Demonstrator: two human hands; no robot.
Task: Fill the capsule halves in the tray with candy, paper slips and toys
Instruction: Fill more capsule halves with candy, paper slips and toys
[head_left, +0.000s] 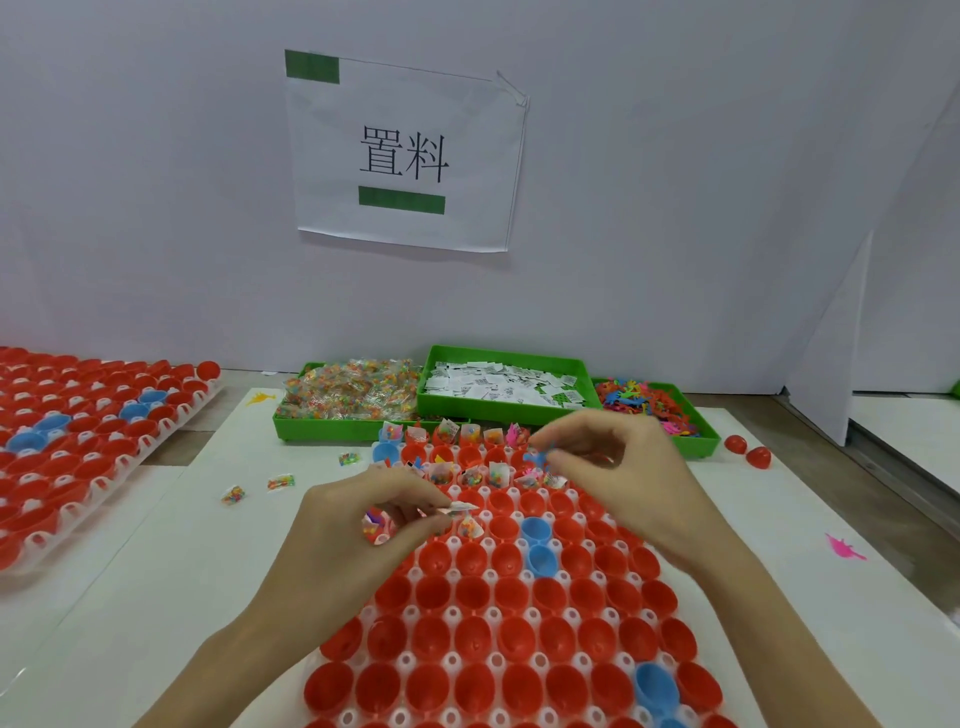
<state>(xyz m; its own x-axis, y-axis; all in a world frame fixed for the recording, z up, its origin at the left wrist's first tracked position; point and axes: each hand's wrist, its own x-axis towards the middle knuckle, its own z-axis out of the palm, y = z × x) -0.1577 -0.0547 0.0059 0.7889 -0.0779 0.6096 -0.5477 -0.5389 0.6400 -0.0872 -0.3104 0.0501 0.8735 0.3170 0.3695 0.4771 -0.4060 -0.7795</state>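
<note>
Here, paper slip (464, 508) pinched between left fingers (426, 499).

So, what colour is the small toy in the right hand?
Blue, pinched in the right hand; the toy shows in the head view.

Both forearms run out of the picture at the bottom edge. The left hand (374, 519) covers the left part of the white plastic tray of red and blue capsule halves (498, 613), whose near rows are also cut by the bottom edge; what its curled fingers enclose besides a small folded paper slip (460, 508) cannot be told. The right hand (618, 478) hides the tray's far right corner and pinches a small blue piece (537, 457) too blurred to identify. A second tray of red capsule halves (83, 441) is cropped at the left edge. Print on the white slips in the middle green bin (498, 384) is too small to read.
</note>
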